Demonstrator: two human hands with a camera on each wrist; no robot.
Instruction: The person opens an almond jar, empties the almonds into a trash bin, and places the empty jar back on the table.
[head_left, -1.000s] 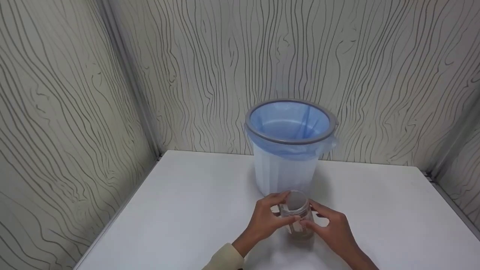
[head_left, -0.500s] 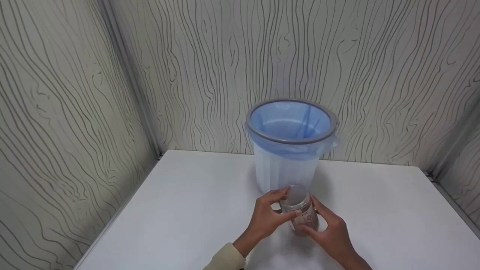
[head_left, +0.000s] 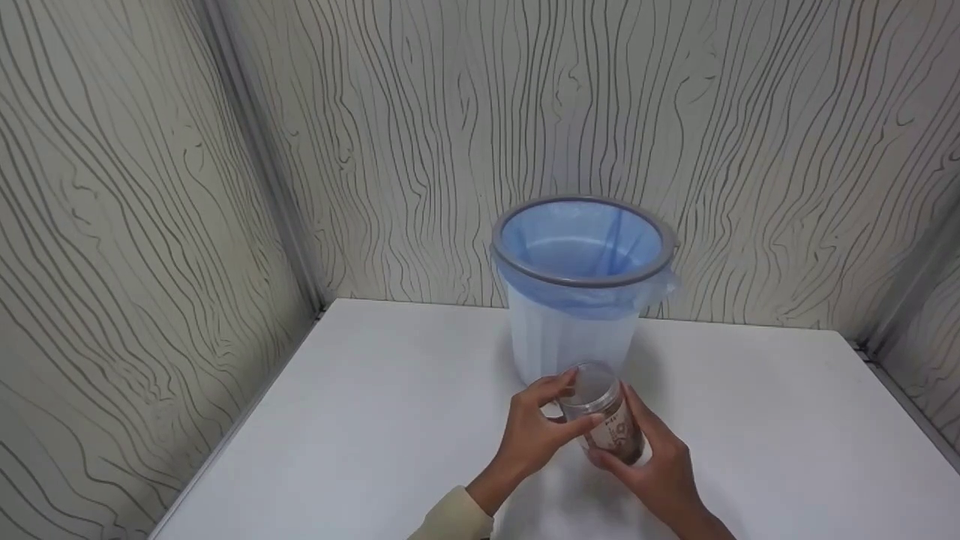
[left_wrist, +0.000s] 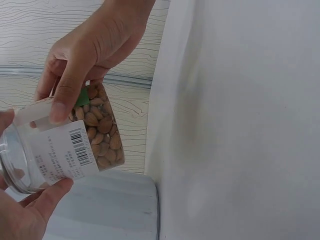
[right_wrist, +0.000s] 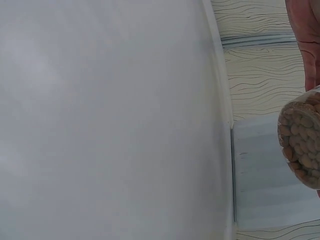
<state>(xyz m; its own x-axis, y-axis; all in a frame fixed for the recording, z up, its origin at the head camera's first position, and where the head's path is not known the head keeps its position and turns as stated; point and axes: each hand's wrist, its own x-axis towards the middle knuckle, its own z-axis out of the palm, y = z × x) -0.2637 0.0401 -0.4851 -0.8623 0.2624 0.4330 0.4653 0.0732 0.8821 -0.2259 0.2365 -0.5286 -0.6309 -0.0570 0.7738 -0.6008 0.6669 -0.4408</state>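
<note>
- Nearest me, a pale cream sleeve of plain cloth ends at the left wrist; the right forearm is bare where I can see it.
- I have the left hand grasping the jar's mouth end, thumb on the near side, fingers around the far left; its wrist slants in from the near edge.
- My right hand grips the lower body, thumb near and fingers along the right side, the forearm angling in from the near right.
- Between them is the clear jar, a smooth see-through cylinder, held above the surface and tilted, mouth leaning far left, base near right. Brown, wrinkled almonds pack its base end; a pale paper label carries a barcode.
- Under it I see the smooth, matt white surface.
- Just beyond the jar stands a white fluted bin, with a thin blue plastic liner folded under a round grey ring.
- Farthest off, pale panels bear dark wood-grain lines, with grey strips at the corners.
</note>
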